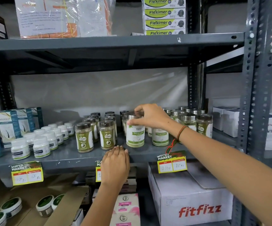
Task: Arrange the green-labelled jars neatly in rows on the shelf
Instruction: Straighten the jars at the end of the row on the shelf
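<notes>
A green-labelled Moringa jar (135,136) with a silver lid stands near the front of the grey shelf (70,154). My right hand (150,117) grips it by the lid from above. More silver-lidded green jars (187,121) stand in a cluster to its right, one (159,138) just behind my wrist. Left of it, brown-lidded Gaska jars (107,135) form two rows running back. My left hand (115,165) rests flat on the shelf's front edge below the held jar, holding nothing.
Small white bottles (41,145) and teal boxes (9,126) fill the shelf's left part. White boxes (226,121) sit past the upright post (252,95). Price tags (172,163) hang from the shelf edge. A Fitfizz carton (190,201) and round tins (11,207) lie below.
</notes>
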### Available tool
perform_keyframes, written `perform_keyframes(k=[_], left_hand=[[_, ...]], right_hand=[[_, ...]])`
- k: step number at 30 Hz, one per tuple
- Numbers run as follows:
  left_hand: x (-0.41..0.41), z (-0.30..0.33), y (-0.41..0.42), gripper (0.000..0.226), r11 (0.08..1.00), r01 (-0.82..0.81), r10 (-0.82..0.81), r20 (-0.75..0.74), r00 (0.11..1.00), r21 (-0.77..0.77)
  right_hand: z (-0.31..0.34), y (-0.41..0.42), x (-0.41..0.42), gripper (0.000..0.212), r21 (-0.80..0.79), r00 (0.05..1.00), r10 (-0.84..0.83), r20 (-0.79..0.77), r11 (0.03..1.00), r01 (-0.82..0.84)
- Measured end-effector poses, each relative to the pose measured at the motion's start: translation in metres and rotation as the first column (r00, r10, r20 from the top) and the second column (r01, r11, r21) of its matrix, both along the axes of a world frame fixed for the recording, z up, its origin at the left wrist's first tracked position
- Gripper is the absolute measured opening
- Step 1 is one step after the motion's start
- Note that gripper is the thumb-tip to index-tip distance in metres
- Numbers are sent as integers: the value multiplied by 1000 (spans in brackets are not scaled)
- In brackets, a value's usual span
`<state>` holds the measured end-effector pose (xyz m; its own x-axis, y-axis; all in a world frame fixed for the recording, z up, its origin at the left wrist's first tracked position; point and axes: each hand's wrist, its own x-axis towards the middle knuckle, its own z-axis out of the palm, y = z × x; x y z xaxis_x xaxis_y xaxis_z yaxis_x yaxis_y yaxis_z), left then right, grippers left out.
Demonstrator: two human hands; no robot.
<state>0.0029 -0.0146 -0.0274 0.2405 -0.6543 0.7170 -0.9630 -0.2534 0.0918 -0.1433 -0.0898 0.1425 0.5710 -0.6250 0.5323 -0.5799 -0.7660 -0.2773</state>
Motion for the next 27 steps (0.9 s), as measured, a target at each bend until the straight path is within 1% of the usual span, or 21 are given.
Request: perform_keyframes(k=[3, 6, 11, 14, 16, 18, 21, 24, 27], left_hand=[[-1, 1, 1, 51, 1000, -5, 5, 3, 1000, 10], [-2, 2, 2, 52, 1000, -4, 4, 6, 1000, 20], [0, 2, 2, 53, 1000, -3, 2, 9, 1000, 23], [-1, 2, 1, 53, 1000, -3, 3, -3, 1000, 23], [-1, 2, 1, 52, 1000, -5, 5, -5, 1000, 20], [0, 1, 1, 51, 1000, -7, 7, 1, 1000, 19], [0, 1, 1, 52, 1000, -14, 14, 1, 1000, 22], [0, -1, 0, 51, 1000, -21, 21, -7, 1000, 10], [1, -2, 0, 52, 1000, -22, 22, -9, 1000, 6]], right_hand=[[6, 12, -35, 76, 39, 999, 12, 40, 999, -14], [9, 16, -76, 71, 39, 998, -29, 61, 999, 27], [11, 1, -143, 72, 7, 974, -220, 47, 975, 220], [13, -12, -180, 70, 7, 942, -333, 49, 943, 333], [12, -22, -199, 72, -15, 910, -414, 18, 910, 414], [10, -32, -212, 76, -30, 883, -469, -18, 883, 469], [6, -46, -224, 81, -47, 842, -538, -33, 843, 536], [2, -56, -229, 74, -74, 800, -596, -61, 802, 592], [-2, -65, -228, 74, -90, 777, -625, -75, 781, 618]])
